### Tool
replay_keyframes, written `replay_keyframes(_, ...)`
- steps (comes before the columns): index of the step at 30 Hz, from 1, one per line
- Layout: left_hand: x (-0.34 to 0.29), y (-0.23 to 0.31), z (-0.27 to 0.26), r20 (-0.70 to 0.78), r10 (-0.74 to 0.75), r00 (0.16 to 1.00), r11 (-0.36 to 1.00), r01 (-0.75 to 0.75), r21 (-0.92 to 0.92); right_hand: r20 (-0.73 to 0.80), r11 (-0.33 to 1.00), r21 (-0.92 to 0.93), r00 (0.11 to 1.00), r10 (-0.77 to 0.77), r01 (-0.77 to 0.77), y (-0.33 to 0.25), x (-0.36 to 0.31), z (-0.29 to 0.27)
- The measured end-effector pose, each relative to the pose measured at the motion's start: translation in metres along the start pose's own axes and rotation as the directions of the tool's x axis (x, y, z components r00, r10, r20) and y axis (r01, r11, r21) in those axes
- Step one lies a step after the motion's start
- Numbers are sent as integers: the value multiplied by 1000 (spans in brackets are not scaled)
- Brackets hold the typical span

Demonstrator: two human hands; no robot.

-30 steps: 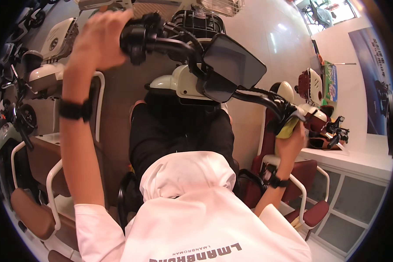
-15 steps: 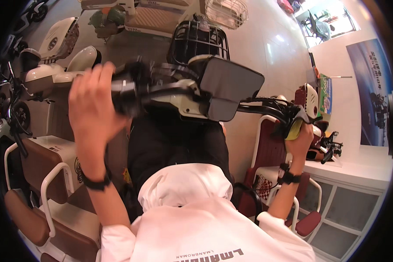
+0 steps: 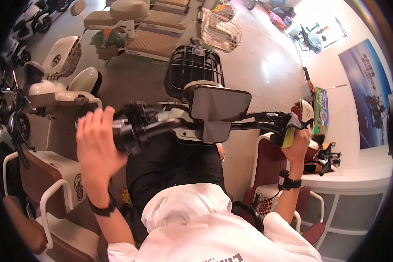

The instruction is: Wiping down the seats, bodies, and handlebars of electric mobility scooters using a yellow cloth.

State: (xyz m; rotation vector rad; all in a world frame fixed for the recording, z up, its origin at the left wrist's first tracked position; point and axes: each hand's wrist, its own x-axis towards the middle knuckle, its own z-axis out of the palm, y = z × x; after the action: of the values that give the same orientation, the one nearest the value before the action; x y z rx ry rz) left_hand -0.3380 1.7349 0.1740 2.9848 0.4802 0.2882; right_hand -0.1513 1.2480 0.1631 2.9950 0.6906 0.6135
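Across in front of me runs the black handlebar [image 3: 170, 126] of an electric scooter. My left hand [image 3: 98, 142] is closed over its left grip, beside black switch housings [image 3: 131, 131]. At the other end my right hand [image 3: 297, 146] holds a grey and yellow-green cloth [image 3: 289, 136] around the right grip, most of which is hidden. Between the hands sits a dark, glossy rectangular panel [image 3: 220, 104], with a smaller dark screen [image 3: 216, 132] below it. A black wire basket [image 3: 194, 72] is mounted ahead of the bar.
Brown-seated scooters [image 3: 48, 179] stand close on my left, and a dark red seat [image 3: 270, 161] is at my right. Beige scooters [image 3: 153, 43] are parked ahead. A white counter [image 3: 349, 172] and a blue poster [image 3: 367, 96] line the right side.
The handlebar has levelled out and sits lower in view, its panel shifted left and down. Both hands stay at the grips. More floor and parked scooters show ahead.
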Motion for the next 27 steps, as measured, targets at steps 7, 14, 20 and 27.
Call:
replay_keyframes(7,120,3,0,-157,348,924,936,-352,0,-104,955,-84,956,274,-283,-51,-112,3)
replay_keyframes(14,106,12,0,-204,312,928,947,-321,-13,-20,971,-9,971,240,-240,-46,-100,-5)
replay_keyframes(20,51,7,7,-169,73,983,996,-81,-42,43,990,26,990,136,-137,-12,-52,-5)
replay_keyframes(27,49,-6,13,-288,198,937,968,-234,-95,-294,999,-42,955,-19,7,-15,-58,16)
